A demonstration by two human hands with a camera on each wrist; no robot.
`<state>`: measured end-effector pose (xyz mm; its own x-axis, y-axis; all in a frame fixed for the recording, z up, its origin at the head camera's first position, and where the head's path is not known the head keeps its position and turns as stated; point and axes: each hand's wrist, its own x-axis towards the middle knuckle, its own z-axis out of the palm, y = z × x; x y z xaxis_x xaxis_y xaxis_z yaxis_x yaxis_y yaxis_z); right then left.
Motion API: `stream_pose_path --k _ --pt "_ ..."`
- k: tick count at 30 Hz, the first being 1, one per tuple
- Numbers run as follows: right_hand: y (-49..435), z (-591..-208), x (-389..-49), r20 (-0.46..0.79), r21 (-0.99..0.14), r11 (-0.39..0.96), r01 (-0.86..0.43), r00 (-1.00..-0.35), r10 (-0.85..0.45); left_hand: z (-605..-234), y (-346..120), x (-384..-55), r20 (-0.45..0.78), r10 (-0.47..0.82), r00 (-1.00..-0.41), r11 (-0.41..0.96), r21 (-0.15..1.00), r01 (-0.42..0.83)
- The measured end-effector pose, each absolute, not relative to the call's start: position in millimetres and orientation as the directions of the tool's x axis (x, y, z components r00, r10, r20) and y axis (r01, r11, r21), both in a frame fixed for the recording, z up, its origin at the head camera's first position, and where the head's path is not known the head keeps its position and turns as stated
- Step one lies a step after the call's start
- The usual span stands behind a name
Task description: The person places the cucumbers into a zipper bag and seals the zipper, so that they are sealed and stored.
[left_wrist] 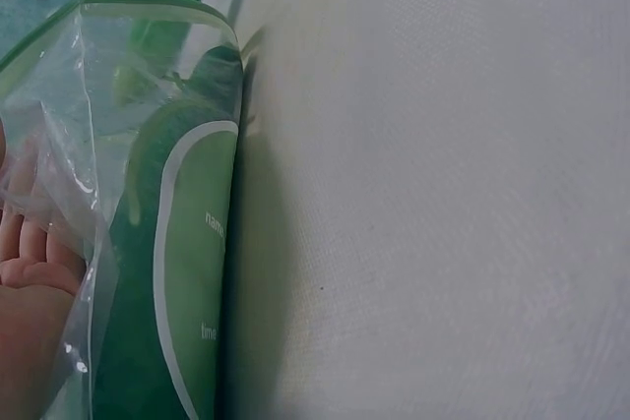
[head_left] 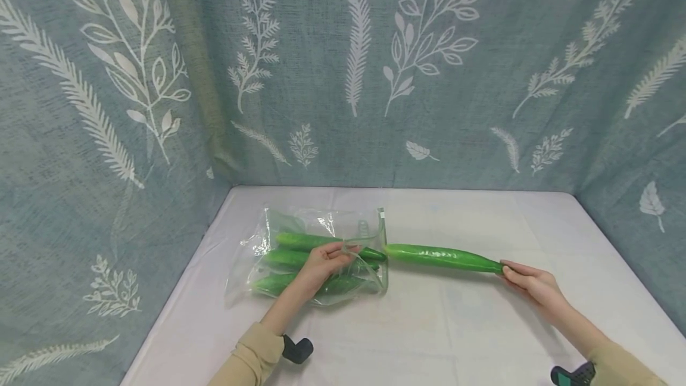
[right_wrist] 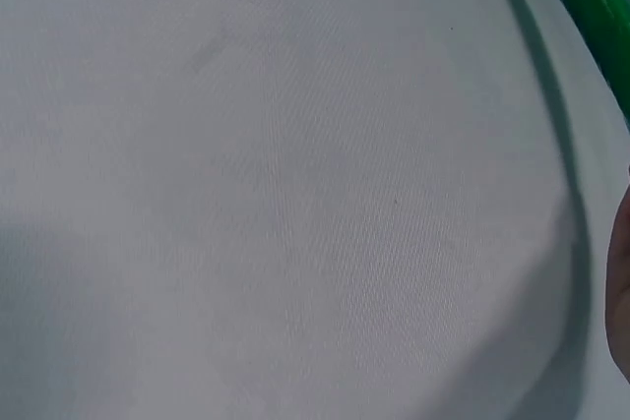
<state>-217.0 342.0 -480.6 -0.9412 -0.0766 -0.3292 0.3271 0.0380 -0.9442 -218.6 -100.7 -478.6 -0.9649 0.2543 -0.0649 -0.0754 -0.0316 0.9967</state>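
A clear zip bag [head_left: 316,219] with a green-trimmed mouth lies at the left of the table, several cucumbers [head_left: 302,240] inside it. My left hand [head_left: 323,264] pinches the film near the bag's mouth, which faces right. In the left wrist view, the bag's green label [left_wrist: 202,263] reads "name" and "time", and part of the left hand [left_wrist: 34,272] shows through the film. My right hand [head_left: 533,285] grips the narrow end of another cucumber [head_left: 439,256]. That cucumber's other end is at the bag's mouth. Only an edge of the right hand [right_wrist: 618,292] appears in the right wrist view.
A white cloth [head_left: 407,338] covers the table. Blue-green curtains [head_left: 321,76] with white leaf prints stand behind it and on both sides. Dark devices are strapped at both wrists, with the left one [head_left: 298,350] beside the sleeve.
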Motion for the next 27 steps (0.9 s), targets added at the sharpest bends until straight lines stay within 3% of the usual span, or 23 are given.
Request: stream_pose_path --k 27 --pt "288.2 -483.1 -228.4 -0.297 -0.955 0.021 0.297 -0.955 -0.022 -483.5 -101.8 -220.3 -0.036 0.270 -0.962 -0.045 0.998 -0.049"
